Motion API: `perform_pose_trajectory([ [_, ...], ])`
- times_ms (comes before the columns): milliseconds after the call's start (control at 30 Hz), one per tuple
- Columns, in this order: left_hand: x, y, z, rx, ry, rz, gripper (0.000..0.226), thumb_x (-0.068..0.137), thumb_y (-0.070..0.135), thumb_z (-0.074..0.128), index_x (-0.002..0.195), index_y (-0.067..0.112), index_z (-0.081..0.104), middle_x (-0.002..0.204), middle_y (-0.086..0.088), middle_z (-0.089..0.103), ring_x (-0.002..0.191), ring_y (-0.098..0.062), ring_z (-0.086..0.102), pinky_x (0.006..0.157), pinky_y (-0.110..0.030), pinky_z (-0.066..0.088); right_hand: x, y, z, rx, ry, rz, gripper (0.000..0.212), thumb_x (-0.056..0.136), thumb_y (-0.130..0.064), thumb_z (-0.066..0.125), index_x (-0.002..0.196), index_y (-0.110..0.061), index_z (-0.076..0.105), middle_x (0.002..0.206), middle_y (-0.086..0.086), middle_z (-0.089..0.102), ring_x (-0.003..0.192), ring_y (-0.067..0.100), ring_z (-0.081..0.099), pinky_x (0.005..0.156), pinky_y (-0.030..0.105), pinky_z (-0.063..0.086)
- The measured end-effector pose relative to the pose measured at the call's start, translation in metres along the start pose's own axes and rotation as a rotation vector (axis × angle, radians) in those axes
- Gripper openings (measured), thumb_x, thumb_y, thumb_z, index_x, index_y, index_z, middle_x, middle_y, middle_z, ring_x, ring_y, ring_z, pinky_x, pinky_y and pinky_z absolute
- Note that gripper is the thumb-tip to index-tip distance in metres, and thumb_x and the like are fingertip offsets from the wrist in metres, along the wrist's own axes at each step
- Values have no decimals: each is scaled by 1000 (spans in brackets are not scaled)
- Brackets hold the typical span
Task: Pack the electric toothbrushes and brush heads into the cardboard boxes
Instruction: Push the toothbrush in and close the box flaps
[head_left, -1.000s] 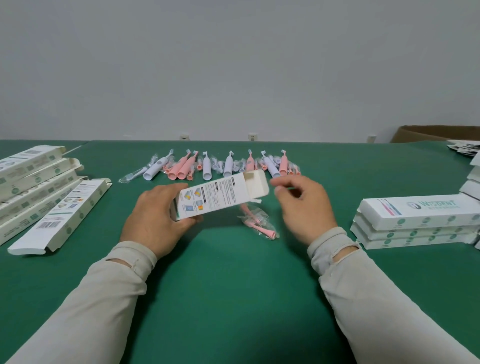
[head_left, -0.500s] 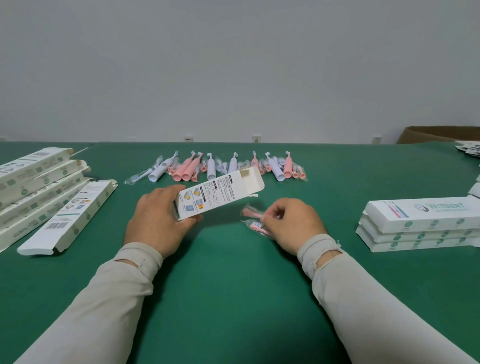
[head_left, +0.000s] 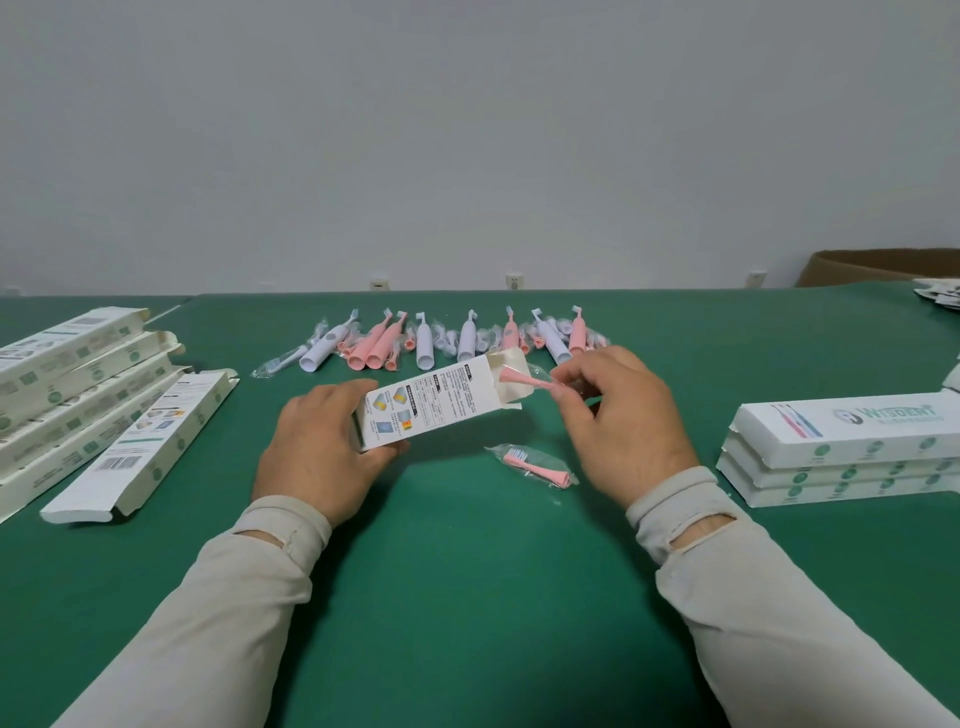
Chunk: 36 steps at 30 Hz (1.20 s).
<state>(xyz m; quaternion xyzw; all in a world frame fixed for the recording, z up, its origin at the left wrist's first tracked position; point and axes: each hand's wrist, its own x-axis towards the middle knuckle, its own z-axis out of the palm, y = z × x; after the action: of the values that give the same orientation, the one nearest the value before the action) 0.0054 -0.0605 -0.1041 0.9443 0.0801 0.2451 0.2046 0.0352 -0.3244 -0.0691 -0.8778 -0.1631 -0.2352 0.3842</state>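
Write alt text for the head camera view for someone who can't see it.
The left hand grips an open white carton while the right hand pinches a bagged pink brush head at its mouth. Another bagged pink head lies on the green table.

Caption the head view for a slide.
Left hand holds the open box; right hand feeds in a wrapped pink brush head.

Materials, finishes as seen:
Surface (head_left: 467, 597) matt green cloth; box (head_left: 431, 402) in left hand (head_left: 322, 457) printed white card; brush head (head_left: 524, 379) pink plastic, glossy clear wrap.
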Motion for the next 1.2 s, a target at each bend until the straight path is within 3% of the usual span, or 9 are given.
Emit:
perform_pose_trajectory([
  [200, -2, 2, 3, -16, -22, 46, 64, 77, 47, 78, 135, 35, 53, 127, 7, 58, 120, -23, 45, 97, -42, 43, 1, 1, -1, -186, 2, 43, 7, 98, -23, 60, 97, -23, 67, 95, -13, 46, 84, 12, 53, 84, 28, 46],
  [400, -4, 4, 3, -51, -46, 114, 65, 76, 44, 80, 135, 35, 54, 127, 8, 57, 119, -22, 44, 99, -43, 43, -3, -4, 3, -220, 20, -127, 11, 96, -27, 62, 100, -26, 73, 95, -16, 58, 92, 10, 42, 84, 26, 38],
  [567, -7, 9, 5, -56, -74, 142, 65, 76, 45, 80, 135, 36, 54, 127, 11, 56, 120, -20, 43, 99, -44, 44, -8, -11, 17, 76, 38, 6, 12, 91, -15, 67, 89, -25, 73, 92, -19, 47, 79, -6, 53, 67, 1, 39],
  [700, -6, 9, 4, -32, -41, 120, 63, 77, 46, 79, 134, 36, 54, 127, 11, 56, 120, -21, 44, 96, -42, 45, -8, -12, 17, 254, 7, 147, 19, 88, -12, 68, 81, -29, 61, 78, -14, 62, 67, -5, 58, 63, 7, 45],
  [833, -7, 9, 4, -37, -58, 139, 62, 76, 41, 79, 133, 36, 55, 126, 10, 56, 122, -20, 43, 97, -46, 45, -8, -21, 12, 643, -302, 287, 16, 88, 5, 53, 90, -11, 53, 50, -16, 59, 47, -1, 56, 44, 11, 40],
  [900, -6, 9, 4, -32, -79, 146, 63, 75, 41, 79, 133, 34, 55, 126, 10, 56, 121, -21, 44, 98, -46, 45, -7, -20, 9, 687, -423, 331, 15, 81, 0, 57, 90, -11, 52, 49, -11, 54, 46, 9, 50, 40, 16, 37],
  [967, -5, 7, 4, -25, -80, 131, 62, 75, 43, 77, 132, 35, 56, 124, 9, 57, 120, -22, 45, 96, -46, 46, -4, -12, 8, 634, -358, 341, 14, 74, -8, 63, 84, -13, 56, 57, -4, 61, 45, 11, 48, 44, 21, 39],
  [1100, -1, 1, 0, 10, 3, 10, 58, 79, 43, 77, 132, 36, 55, 124, 4, 59, 119, -27, 46, 92, -44, 46, 5, 13, 2, 253, 44, 240, 17, 85, -13, 68, 78, -25, 59, 68, -16, 60, 60, 1, 53, 64, 18, 42],
  [1200, -1, 0, 0, 25, -7, -20, 57, 80, 44, 76, 131, 35, 56, 124, 3, 59, 118, -28, 45, 91, -43, 45, -4, 15, 10, -22, -267, 142, 1, 89, -30, 68, 89, -29, 67, 90, -17, 67, 83, 5, 61, 82, 26, 48],
])
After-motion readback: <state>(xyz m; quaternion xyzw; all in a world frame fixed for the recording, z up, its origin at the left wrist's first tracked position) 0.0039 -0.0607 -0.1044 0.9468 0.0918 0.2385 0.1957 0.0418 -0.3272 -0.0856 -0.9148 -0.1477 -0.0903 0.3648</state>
